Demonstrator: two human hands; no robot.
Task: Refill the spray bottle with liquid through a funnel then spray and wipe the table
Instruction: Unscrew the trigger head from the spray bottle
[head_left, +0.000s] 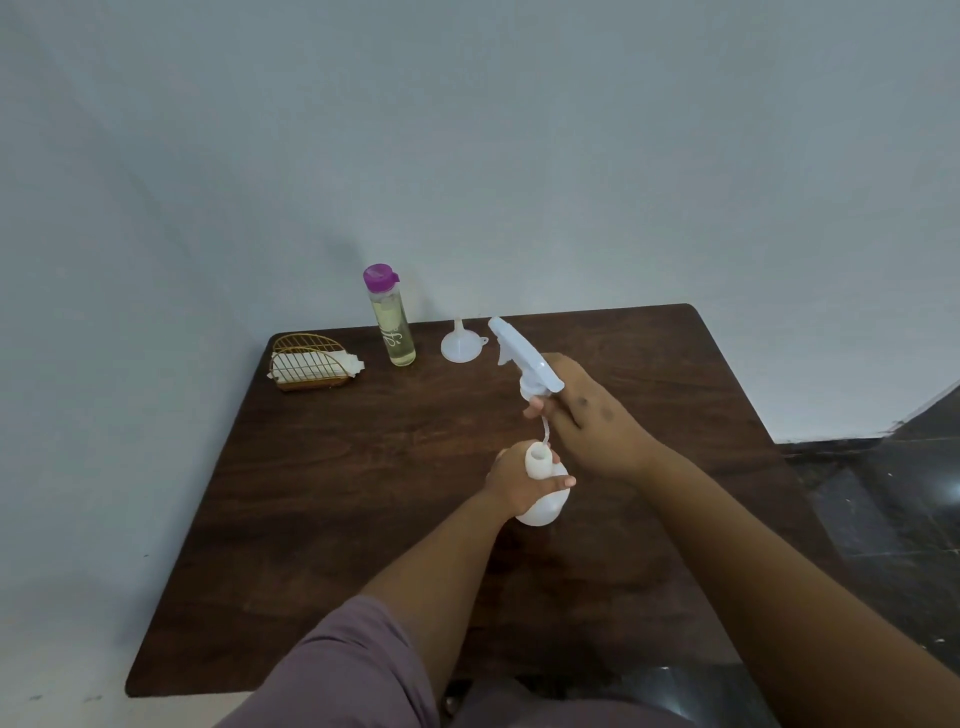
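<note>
— Fingers of the left hand (511, 480) curl round the white spray bottle (543, 493), which stands upright on the worktop (322, 493) with its neck open.

— And the right hand (592, 415)?

— Its fingers pinch the collar of the spray head (522, 356), lifted just above the bottle, the thin tube (545, 428) still dipping into the neck.

— The rest?

— A funnel (460, 345) sits upside down near the far edge, beside a purple-capped refill bottle (392, 319) and a wire napkin holder (311, 364).
</note>
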